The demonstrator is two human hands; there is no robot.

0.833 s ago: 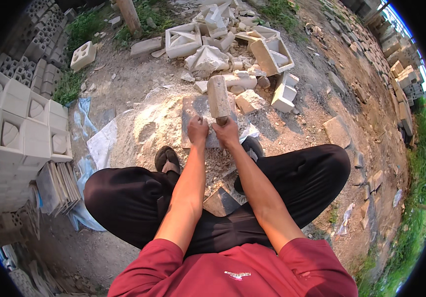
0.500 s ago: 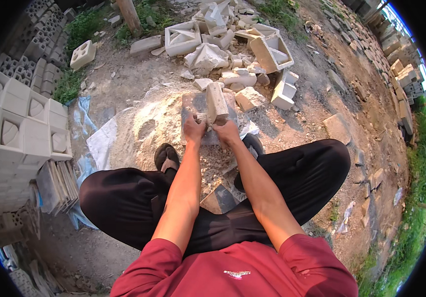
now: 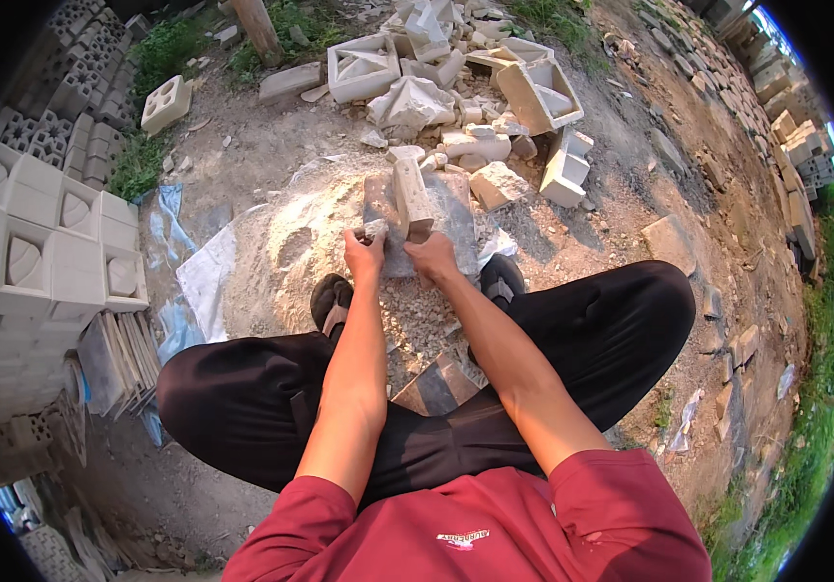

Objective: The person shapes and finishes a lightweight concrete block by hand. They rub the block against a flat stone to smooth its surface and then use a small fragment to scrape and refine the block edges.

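Observation:
My left hand (image 3: 364,252) is closed, pinching a small pale broken chunk (image 3: 374,229) above the left part of a flat grey slab (image 3: 451,209). Just to its right, my right hand (image 3: 432,258) is closed around the near end of a long, dusty, pale block (image 3: 411,194). That block points away from me over the slab, its near end face darker; whether it is wood or concrete I cannot tell. Part of the grip is hidden behind the fingers. Pale powder (image 3: 325,218) lies heaped along the slab's left side.
Beyond the slab rises a pile of broken cast blocks (image 3: 417,105). Moulded pale blocks (image 3: 53,233) are stacked at the left, with thin boards (image 3: 118,364) leaning beside them. A white sheet (image 3: 208,281) lies by the powder. Between my feet is a dark flat piece (image 3: 434,386).
My left hand has shifted slightly left, away from the right hand, with the chunk. The long block in my right hand has tilted a little, its far end leaning left.

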